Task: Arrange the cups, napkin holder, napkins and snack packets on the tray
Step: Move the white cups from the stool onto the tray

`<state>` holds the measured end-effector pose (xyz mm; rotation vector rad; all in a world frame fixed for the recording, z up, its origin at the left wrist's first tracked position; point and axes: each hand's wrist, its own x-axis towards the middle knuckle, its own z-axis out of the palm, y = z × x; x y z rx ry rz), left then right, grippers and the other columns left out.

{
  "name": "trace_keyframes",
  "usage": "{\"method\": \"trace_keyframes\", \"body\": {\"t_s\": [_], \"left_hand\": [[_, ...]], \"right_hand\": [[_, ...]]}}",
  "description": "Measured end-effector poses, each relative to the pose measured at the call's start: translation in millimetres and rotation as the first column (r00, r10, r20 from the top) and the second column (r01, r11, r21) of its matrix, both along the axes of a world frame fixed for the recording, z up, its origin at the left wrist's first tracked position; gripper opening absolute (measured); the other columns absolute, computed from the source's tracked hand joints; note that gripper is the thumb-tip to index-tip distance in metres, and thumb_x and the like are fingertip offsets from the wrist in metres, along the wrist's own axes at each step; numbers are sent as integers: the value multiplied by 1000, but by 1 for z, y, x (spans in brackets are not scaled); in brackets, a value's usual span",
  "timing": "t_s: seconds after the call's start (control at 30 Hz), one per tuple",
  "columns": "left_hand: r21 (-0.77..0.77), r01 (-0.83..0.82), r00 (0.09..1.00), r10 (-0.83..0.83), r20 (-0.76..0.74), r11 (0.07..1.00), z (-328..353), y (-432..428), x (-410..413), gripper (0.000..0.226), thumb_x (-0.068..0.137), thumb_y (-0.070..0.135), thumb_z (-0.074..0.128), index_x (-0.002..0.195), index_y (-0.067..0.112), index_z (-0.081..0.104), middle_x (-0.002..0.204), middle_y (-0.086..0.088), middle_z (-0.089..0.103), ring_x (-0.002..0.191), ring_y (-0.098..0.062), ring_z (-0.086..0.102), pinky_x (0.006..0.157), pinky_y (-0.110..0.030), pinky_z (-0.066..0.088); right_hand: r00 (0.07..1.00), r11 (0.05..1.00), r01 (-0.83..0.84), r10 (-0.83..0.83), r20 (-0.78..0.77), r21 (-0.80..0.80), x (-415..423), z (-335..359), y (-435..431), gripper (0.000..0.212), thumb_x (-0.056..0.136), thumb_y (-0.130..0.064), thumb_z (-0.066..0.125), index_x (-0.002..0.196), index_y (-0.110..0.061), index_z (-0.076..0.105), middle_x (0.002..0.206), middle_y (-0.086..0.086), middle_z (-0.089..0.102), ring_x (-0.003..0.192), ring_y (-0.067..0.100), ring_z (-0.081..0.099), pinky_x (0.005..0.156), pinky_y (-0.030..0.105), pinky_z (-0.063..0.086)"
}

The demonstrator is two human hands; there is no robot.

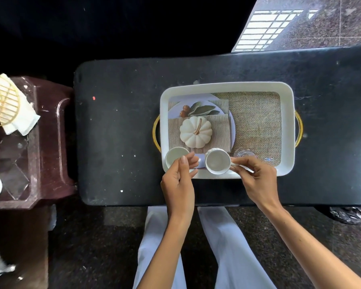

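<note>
Here the right hand pinches the handle of the ribbed cup at the near edge of the tray, the left hand curled against the plain cup, grip unclear.

We have one view only, worn on the person's head and looking almost straight down onto a dark table. The lens is wide, so the table's edges bow, and a strip of floor shows past its far side at the upper right. We sit close. Both forearms rise from the bottom edge, and the left hand and right hand lie just below centre, at the left cup and right cup on the near side of the white tray, which fills the middle. A brown stand is cut off by the left edge.
</note>
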<state>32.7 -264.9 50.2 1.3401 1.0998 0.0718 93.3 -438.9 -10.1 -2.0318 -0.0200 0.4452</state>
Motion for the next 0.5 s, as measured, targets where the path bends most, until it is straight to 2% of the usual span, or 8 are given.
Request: {"method": "trace_keyframes", "body": {"t_s": [0.17,0.27,0.4,0.5], "left_hand": [[15,24,999,-24,22,1000,-1,1,3,32,108,29,45,101,33,76,95,6,82,94,-11,77,91,-34,61],[5,18,999,-18,33,1000,0,4,3,32,109,28,44,107,26,76,95,4,82,94,-11,78,91,-30,61],[-16,-5,999,6,47,1000,3,10,2,34,109,27,44,115,14,74,99,1,82,96,-11,78,90,-25,61],[-31,-18,998,20,66,999,6,14,-1,36,109,26,43,117,9,73,101,-4,82,98,-14,78,92,-28,61]], "right_hand": [[999,1000,6,-6,-41,-13,0,-6,2,20,82,-4,77,95,-20,76,86,-27,73,91,-5,70,78,8,52],[999,1000,-9,8,-48,-27,0,-7,1,20,83,-6,77,96,-20,76,89,-31,72,91,-6,70,78,6,51],[998,998,-21,18,-61,-52,2,-7,3,19,83,-7,77,95,-21,75,87,-22,73,91,-1,70,81,11,54],[997,997,-33,28,-78,-63,1,-6,4,17,83,-7,78,95,-19,74,91,-17,73,92,0,71,84,15,56]]}}
